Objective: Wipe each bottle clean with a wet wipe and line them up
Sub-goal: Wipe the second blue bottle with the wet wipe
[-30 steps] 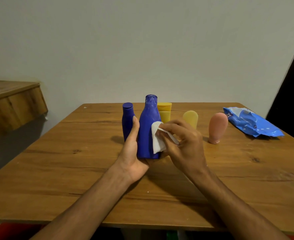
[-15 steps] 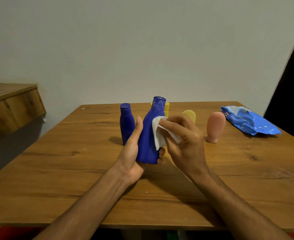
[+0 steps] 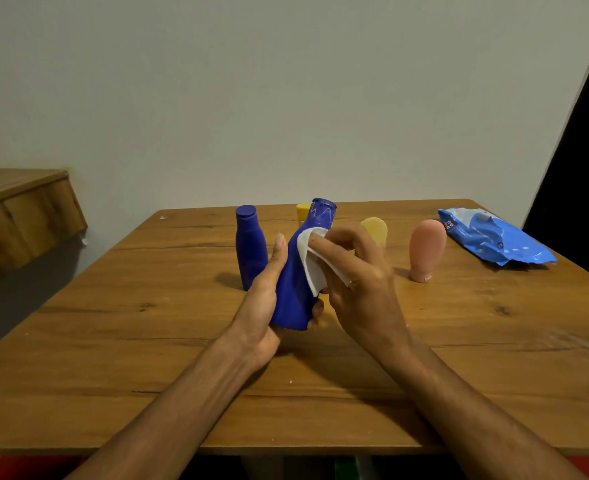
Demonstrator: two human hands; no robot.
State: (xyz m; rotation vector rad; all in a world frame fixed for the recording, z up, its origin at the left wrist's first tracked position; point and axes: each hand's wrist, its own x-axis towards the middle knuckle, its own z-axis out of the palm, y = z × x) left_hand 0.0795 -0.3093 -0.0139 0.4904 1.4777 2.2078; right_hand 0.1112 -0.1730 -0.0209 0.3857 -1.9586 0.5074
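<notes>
Left hand clamped round big blue bottle, tilted off the surface to expose its side; right hand pinches wet wipe against it, scrubbing.

The large blue bottle hides most of the yellow bottle, perhaps capped.
</notes>
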